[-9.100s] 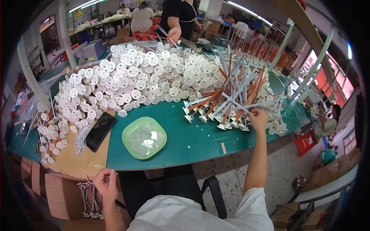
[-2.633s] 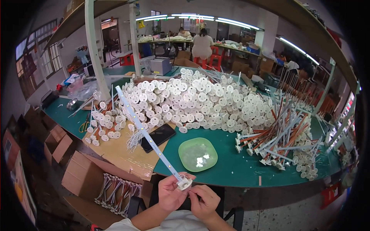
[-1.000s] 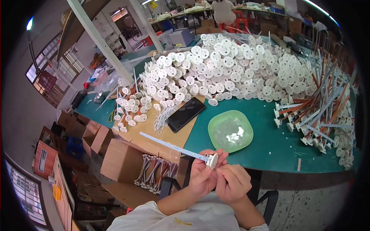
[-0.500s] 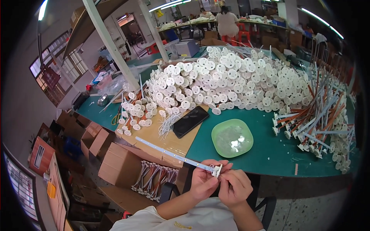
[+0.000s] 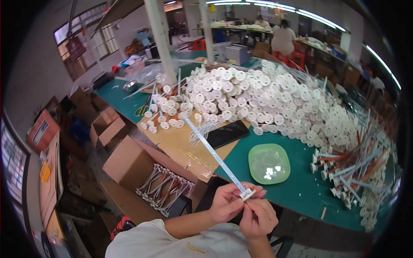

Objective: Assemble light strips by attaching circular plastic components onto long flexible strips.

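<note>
A thin, pale LED strip slants up and away to the left from my hands, with a small white plastic holder at its near end. My left hand is closed around that end of the strip. Thumb and fingers of my right hand pinch at the holder from the right; its underside is hidden by the fingers. Just beyond my hands sits a green bowl with clear, shiny contents too small to make out. The strip's far part crosses above a bundle of white wires and beside a black phone.
A large heap of white round holders covers the back of the green table. More strips with holders lie at the right. An open cardboard box at lower left holds several finished strips. People sit at a far bench.
The strip has swung from pointing left to pointing more steeply away, and the holder has tilted with it. Both hands keep their hold. The whole view has shifted.
</note>
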A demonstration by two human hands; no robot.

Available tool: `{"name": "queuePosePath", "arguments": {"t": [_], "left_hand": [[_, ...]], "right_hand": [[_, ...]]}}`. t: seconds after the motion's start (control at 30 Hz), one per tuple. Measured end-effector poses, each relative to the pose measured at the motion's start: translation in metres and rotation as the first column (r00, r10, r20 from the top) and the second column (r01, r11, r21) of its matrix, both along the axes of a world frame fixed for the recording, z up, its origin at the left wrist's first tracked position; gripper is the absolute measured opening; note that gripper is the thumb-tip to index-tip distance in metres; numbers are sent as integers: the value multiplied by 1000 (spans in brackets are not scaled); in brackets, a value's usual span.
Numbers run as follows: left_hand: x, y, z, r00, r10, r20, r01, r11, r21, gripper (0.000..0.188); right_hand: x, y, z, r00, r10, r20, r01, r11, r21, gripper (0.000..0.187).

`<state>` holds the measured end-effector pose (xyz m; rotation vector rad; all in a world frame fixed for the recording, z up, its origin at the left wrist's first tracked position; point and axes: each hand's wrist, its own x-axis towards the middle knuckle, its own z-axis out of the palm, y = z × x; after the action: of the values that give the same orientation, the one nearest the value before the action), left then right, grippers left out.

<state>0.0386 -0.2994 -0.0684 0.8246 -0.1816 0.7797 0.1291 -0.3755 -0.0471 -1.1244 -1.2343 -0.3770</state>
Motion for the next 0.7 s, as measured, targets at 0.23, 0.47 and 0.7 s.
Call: {"name": "queuePosePath", "arguments": {"t": [0.23,0.47,0.7], "left_hand": [[-3,9,-13,999,47,-23,-45,994,104,47],[-47,174,50,669,547,-503,-319,823,470,32],[-119,459,78,-129,975,180,644,-55,763,33]], "right_hand": [[-6,15,-8,993,-97,71,100,994,-43,5],[33,16,5,978,-12,208,55,978,-202,19],[83,-40,-4,921,-249,300,350,866,-356,8]]}}
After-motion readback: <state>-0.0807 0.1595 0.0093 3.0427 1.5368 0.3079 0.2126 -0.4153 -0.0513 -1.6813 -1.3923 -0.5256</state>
